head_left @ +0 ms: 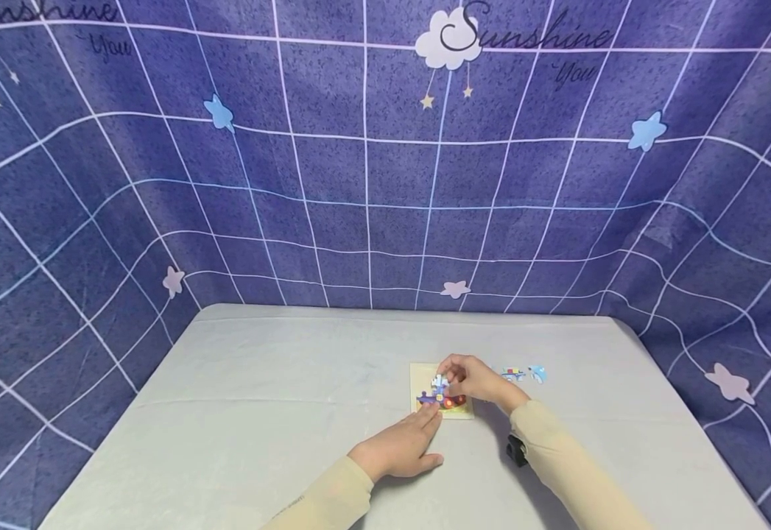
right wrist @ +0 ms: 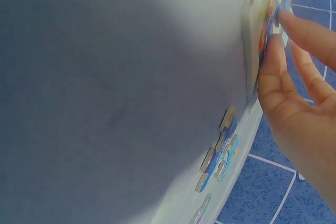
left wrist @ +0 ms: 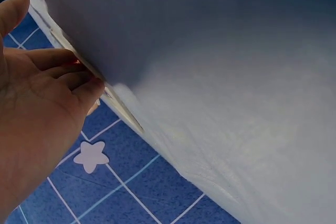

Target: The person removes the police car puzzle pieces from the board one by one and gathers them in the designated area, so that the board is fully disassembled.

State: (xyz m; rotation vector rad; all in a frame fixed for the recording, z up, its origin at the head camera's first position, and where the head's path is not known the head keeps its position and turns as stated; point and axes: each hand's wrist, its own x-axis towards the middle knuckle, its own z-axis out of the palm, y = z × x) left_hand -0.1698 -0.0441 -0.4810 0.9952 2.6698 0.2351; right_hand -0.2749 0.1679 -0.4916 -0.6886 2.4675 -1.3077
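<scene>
A small wooden puzzle board [head_left: 420, 377] lies on the table, with purple and red pieces [head_left: 450, 403] in its lower part. My left hand [head_left: 400, 446] rests its straight fingertips on the board's near edge, thumb spread away. From the right, my right hand [head_left: 476, 378] pinches a blue-and-white puzzle piece [head_left: 439, 383] over the board, right above the coloured pieces. The right wrist view shows thumb and fingers [right wrist: 274, 59] close against the board's face; the fingers hide part of the piece. In the left wrist view the board [left wrist: 123, 109] shows edge-on beside the fingertips.
Loose puzzle pieces lie right of the board: a multicoloured one [head_left: 512, 374] and a blue dolphin-like one [head_left: 537, 374]. A pale cloth covers the table [head_left: 279, 383]. Behind and at both sides hangs a blue gridded curtain [head_left: 332, 169]. A black device [head_left: 516, 450] sits under the right wrist.
</scene>
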